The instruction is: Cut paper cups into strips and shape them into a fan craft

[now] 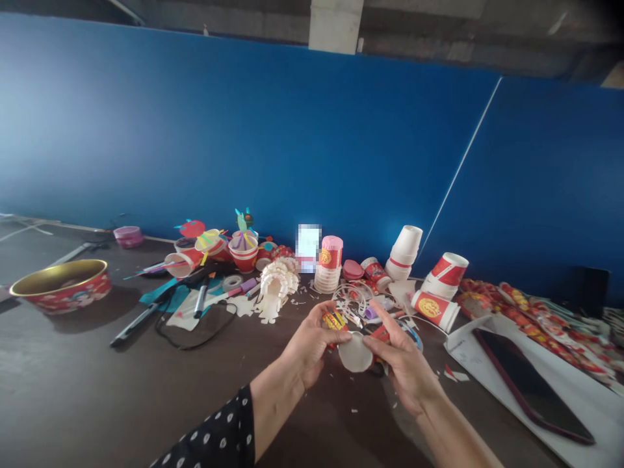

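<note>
Between my two hands is a cut paper cup, its round white base [355, 353] facing me and printed red and yellow pieces of its wall spreading out behind. My left hand [312, 341] pinches its left edge, thumb on the rim of the base. On the other side, my right hand [408, 364] grips the right edge with the thumb, while its index finger points up and away. Just beyond my hands lie a coil of white cord [351, 296] and paper scraps. A stack of paper cups [327, 279] with a pink top stands behind them.
White cut-paper work [277, 286], markers [141, 324] and a black cable lie left of centre. A red and gold bowl [63, 286] sits far left. At right are tipped cups [435, 311], a phone [533, 383] on white card, and a blue partition [273, 130] behind.
</note>
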### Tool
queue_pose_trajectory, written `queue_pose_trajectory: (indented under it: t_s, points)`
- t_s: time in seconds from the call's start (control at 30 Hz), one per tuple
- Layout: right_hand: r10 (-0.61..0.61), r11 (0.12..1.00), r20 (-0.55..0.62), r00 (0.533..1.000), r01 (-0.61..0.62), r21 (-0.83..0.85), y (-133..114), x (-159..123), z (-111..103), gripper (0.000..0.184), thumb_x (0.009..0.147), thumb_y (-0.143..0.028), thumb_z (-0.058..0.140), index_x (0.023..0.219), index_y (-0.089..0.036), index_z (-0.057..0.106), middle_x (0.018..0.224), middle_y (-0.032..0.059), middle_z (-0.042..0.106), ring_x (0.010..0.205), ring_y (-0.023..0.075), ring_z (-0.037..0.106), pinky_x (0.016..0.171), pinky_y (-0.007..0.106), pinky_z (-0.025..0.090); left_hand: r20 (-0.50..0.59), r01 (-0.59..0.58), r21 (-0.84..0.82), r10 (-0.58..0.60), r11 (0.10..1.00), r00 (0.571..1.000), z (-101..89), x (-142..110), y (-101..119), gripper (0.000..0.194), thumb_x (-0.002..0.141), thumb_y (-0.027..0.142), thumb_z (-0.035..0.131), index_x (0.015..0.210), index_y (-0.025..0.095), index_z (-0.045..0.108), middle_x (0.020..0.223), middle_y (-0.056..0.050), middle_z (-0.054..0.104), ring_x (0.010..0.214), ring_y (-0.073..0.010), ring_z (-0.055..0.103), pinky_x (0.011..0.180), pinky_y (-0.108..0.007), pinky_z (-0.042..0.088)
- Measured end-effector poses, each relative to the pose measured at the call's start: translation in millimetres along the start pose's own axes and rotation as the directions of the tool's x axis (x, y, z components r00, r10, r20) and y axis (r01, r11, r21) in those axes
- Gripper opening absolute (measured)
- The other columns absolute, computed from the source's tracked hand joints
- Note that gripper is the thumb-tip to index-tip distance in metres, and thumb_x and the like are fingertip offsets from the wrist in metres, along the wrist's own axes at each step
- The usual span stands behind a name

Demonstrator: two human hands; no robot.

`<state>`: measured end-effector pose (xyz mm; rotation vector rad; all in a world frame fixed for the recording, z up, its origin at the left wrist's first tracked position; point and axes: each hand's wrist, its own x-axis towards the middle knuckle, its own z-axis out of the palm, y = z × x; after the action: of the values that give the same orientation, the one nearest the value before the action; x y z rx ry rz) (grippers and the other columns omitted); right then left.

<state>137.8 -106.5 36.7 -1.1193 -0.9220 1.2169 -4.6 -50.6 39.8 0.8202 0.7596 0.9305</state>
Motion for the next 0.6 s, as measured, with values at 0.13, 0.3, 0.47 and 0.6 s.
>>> queue_pose_trajectory:
  t_s: [0.13,0.3,0.47,0.6]
  points:
    - [-0.037,0.999,-0.026,0.999,0.037,-0.036,-4.3,-1.2,1.8,0.086,0.067,-0.032,0.073,0.139,-0.024,0.026,0.058,-0.0064,0.059,0.06,0.0157,0.057,0.064,0.028,0.044,0.005,0.01,0.0,-0.01,1.0,1.0,1.3,-1.4,2.3,0.067,0.054,0.003,0.067,0.115,0.016,0.041,0.077,0.0,0.059,0.062,-0.0105,0.053,0.059,-0.022,0.037]
    - [-0.046,0.994,0.0,0.999,0.046,-0.097,-7.1,-2.6,2.6,0.089,0.067,-0.035,0.072,0.14,-0.023,0.024,0.058,-0.0059,0.061,0.059,0.0166,0.057,0.066,0.03,0.045,-0.021,0.017,0.074,-0.016,0.997,1.0,2.8,-4.1,4.8,0.061,0.062,0.014,0.07,0.117,0.016,0.042,0.086,-0.004,0.06,0.064,-0.0119,0.055,0.064,-0.025,0.041]
    - [-0.016,0.996,0.046,0.999,0.02,-0.09,-0.1,1.6,-2.4,0.083,0.07,-0.041,0.069,0.14,-0.024,0.027,0.067,-0.0007,0.068,0.064,0.0219,0.062,0.069,0.037,0.047,-0.02,-0.007,0.076,0.009,0.997,1.0,-0.1,-0.7,1.4,0.071,0.057,0.012,0.073,0.12,0.014,0.041,0.087,-0.005,0.061,0.069,-0.014,0.056,0.065,-0.025,0.042]
    - [0.006,0.999,0.05,0.999,-0.003,-0.053,3.5,4.2,-4.2,0.081,0.069,-0.04,0.07,0.138,-0.025,0.031,0.079,0.0024,0.071,0.072,0.0244,0.064,0.07,0.037,0.049,-0.003,-0.012,0.089,0.012,0.996,1.0,-0.3,-1.3,2.9,0.076,0.054,0.011,0.075,0.122,0.014,0.04,0.089,-0.006,0.063,0.074,-0.0151,0.057,0.068,-0.025,0.042]
